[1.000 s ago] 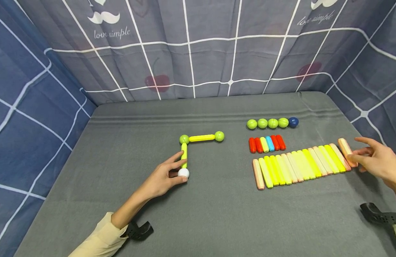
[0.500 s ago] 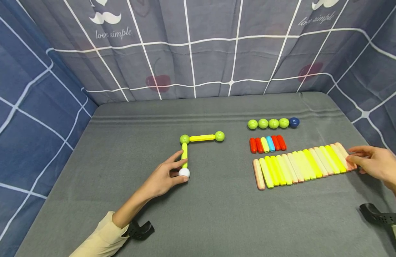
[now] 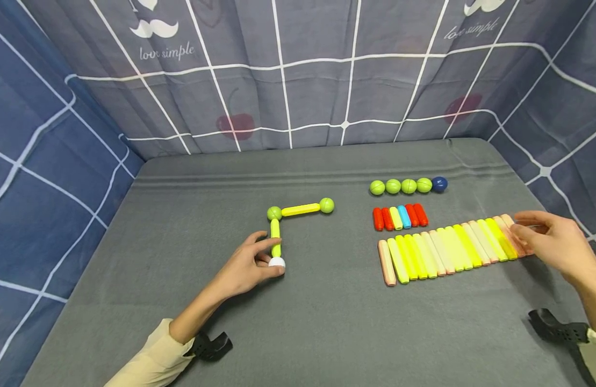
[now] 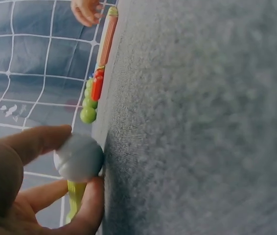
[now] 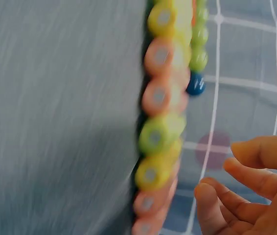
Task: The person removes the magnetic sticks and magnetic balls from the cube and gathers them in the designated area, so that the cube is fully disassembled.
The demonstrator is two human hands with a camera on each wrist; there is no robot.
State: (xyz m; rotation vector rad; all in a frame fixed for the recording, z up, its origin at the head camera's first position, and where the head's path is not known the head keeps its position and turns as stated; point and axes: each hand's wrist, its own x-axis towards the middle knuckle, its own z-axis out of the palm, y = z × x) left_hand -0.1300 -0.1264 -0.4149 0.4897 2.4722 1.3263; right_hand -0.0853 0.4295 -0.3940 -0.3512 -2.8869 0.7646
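Observation:
With thumb and fingers my left hand [image 3: 246, 269] grips a white ball [image 3: 277, 262], which the left wrist view shows as the ball [image 4: 80, 157] close above the cloth. From it a yellow-green rod [image 3: 275, 236] runs away to a green ball [image 3: 274, 213]. A yellow rod [image 3: 300, 209] links that corner to a second green ball [image 3: 327, 205]. My right hand [image 3: 559, 242] hovers at the right end of a long row of rods [image 3: 440, 252]. In the right wrist view its curved fingers [image 5: 243, 152] hold nothing and are apart from the rods.
Behind the long row lie short red, yellow and blue rods [image 3: 401, 217]. Farther back is a line of green balls [image 3: 409, 186] with a dark blue ball [image 3: 439, 184] at its right end. Checked curtains [image 3: 317, 91] enclose the grey table [image 3: 327, 322].
My right hand has set a pinkish rod against the row's right end, let it go and risen off it. Under my left hand the joined balls and rods have shifted slightly.

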